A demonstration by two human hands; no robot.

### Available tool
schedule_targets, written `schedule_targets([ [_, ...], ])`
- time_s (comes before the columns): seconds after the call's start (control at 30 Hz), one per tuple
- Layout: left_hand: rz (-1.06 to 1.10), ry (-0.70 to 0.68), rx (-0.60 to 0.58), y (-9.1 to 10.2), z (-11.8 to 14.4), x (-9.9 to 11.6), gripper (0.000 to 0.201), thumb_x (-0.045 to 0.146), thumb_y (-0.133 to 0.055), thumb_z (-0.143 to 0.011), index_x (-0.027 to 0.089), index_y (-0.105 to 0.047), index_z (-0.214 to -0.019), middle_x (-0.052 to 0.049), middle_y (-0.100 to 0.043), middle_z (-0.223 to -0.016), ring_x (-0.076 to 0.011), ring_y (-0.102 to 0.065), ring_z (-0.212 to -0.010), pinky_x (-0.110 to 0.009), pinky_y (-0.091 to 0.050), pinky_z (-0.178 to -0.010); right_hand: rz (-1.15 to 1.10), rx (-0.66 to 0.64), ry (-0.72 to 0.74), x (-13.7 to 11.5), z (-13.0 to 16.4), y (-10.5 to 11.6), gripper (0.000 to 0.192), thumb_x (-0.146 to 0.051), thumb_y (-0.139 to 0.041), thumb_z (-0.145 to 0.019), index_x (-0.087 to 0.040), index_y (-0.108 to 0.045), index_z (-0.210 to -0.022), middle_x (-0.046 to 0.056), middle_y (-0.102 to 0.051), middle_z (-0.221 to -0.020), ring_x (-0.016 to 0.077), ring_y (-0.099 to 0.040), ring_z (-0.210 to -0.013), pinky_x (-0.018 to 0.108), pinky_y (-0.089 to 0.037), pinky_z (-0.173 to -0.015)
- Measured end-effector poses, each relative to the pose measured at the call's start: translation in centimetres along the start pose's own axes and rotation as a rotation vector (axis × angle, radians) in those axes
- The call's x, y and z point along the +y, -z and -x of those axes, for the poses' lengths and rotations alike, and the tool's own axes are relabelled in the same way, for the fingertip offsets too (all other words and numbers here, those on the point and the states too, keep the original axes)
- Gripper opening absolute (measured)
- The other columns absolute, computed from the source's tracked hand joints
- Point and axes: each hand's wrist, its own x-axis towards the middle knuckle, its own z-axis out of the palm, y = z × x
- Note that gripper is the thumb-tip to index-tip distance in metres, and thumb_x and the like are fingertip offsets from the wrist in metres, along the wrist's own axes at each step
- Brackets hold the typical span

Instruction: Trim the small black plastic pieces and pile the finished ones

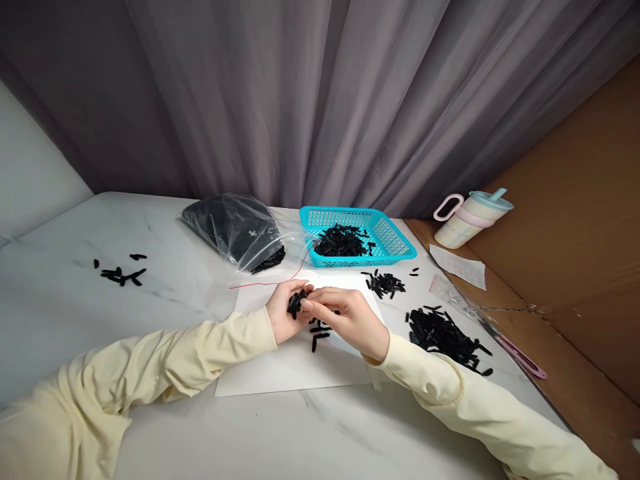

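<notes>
A small heap of slim black pieces [296, 303] lies in my left hand [284, 317], which is cupped around it with the palm up. My right hand [353, 319] reaches over from the right, thumb and fingers pinched together at the edge of that heap. Whatever sits between those fingertips is too small to make out. Beneath both hands is a white sheet of paper [270, 370]. Several loose black pieces [320, 329] rest on the sheet, partly hidden by my right hand.
A blue basket [395, 257] holds black pieces, beside a clear plastic bag [235, 230] of dark contents. A red thread [270, 284] crosses the table. More pieces form a small pile [386, 285], a larger pile [445, 337] and a left scatter [123, 276]. A cup [470, 220] stands back right.
</notes>
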Motion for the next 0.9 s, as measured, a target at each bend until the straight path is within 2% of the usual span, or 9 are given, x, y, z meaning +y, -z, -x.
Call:
schedule_targets([
  [0.1,0.019,-0.011,0.009,-0.1,0.0,-0.2,0.025,0.011,-0.042,-0.083,0.015,-0.046,-0.058,0.004,-0.047,-0.045,-0.0057,-0.047,-0.035,-0.014,-0.039,-0.037,-0.033,-0.005,0.025,-0.5,0.0,0.5,0.03,-0.039,-0.054,-0.085,-0.015,-0.07,-0.076,0.007,-0.068,-0.078,0.0161,-0.06,-0.07,0.028,-0.048,-0.066],
  [0.23,0.015,0.015,-0.017,0.0,-0.2,-0.1,0.025,0.011,-0.044,-0.081,0.016,-0.042,-0.056,0.005,-0.043,-0.042,-0.0065,-0.042,-0.031,-0.015,-0.036,-0.032,-0.23,0.013,-0.053,-1.5,0.7,0.8,0.029,-0.035,-0.059,-0.081,-0.017,-0.067,-0.06,0.006,-0.067,-0.08,0.0157,-0.06,-0.069,0.027,-0.05,-0.061],
  [0.3,0.009,0.049,-0.043,0.2,-0.4,0.1,0.027,0.013,-0.042,-0.083,0.017,-0.04,-0.056,0.006,-0.038,-0.041,-0.0047,-0.035,-0.027,-0.014,-0.031,-0.027,-0.405,0.028,-0.121,-1.6,1.4,0.9,0.031,-0.033,-0.062,-0.078,-0.017,-0.064,-0.052,0.007,-0.066,-0.088,0.0168,-0.061,-0.073,0.027,-0.051,-0.059],
  [0.37,0.0,0.107,-0.08,0.4,-0.6,0.4,0.03,0.015,-0.041,-0.084,0.018,-0.036,-0.055,0.008,-0.031,-0.041,-0.0026,-0.025,-0.023,-0.013,-0.021,-0.022,-0.604,0.025,-0.211,-1.2,2.2,0.9,0.029,-0.029,-0.063,-0.076,-0.015,-0.064,-0.05,0.009,-0.065,-0.093,0.0168,-0.061,-0.072,0.026,-0.051,-0.053],
  [0.43,-0.011,0.157,-0.123,0.6,-0.8,0.8,0.032,0.016,-0.039,-0.086,0.018,-0.033,-0.055,0.009,-0.026,-0.042,-0.0016,-0.02,-0.023,-0.013,-0.013,-0.02,-0.775,0.01,-0.336,-0.4,3.0,0.8,0.022,-0.026,-0.065,-0.073,-0.013,-0.066,-0.055,0.01,-0.066,-0.086,0.0144,-0.059,-0.063,0.023,-0.048,-0.046],
  [0.5,-0.023,0.173,-0.168,0.7,-0.9,1.1,0.032,0.016,-0.038,-0.086,0.018,-0.032,-0.055,0.009,-0.026,-0.044,-0.0015,-0.023,-0.024,-0.012,-0.013,-0.02,-0.877,-0.003,-0.453,0.6,3.6,0.6,0.018,-0.025,-0.066,-0.071,-0.011,-0.068,-0.06,0.008,-0.065,-0.071,0.0104,-0.054,-0.051,0.02,-0.045,-0.04],
  [0.6,-0.055,0.161,-0.229,0.8,-1.1,1.3,0.032,0.018,-0.037,-0.087,0.016,-0.036,-0.055,0.007,-0.031,-0.047,-0.0015,-0.026,-0.027,-0.01,-0.014,-0.02,-0.923,0.015,-0.539,2.0,4.3,0.3,0.024,-0.028,-0.068,-0.072,-0.01,-0.063,-0.056,0.005,-0.062,-0.062,0.0069,-0.051,-0.045,0.017,-0.041,-0.037],
  [0.77,-0.187,0.14,-0.274,0.8,-1.2,1.2,0.038,0.026,-0.043,-0.087,0.015,-0.038,-0.051,0.006,-0.033,-0.046,-0.001,-0.024,-0.028,-0.01,-0.012,-0.021,-0.949,0.046,-0.559,3.3,4.7,0.2,0.031,-0.036,-0.068,-0.075,-0.011,-0.059,-0.06,0.003,-0.061,-0.062,0.006,-0.052,-0.045,0.016,-0.042,-0.038],
  [0.9,-0.328,0.121,-0.28,1.0,-0.8,0.5,0.033,0.015,-0.059,-0.078,0.014,-0.041,-0.05,0.007,-0.034,-0.043,0.0013,-0.02,-0.028,-0.009,-0.006,-0.024,-0.975,0.05,-0.529,3.4,4.9,0.2,0.025,-0.032,-0.072,-0.07,-0.012,-0.058,-0.066,0.005,-0.064,-0.069,0.01,-0.058,-0.053,0.02,-0.048,-0.045],
])
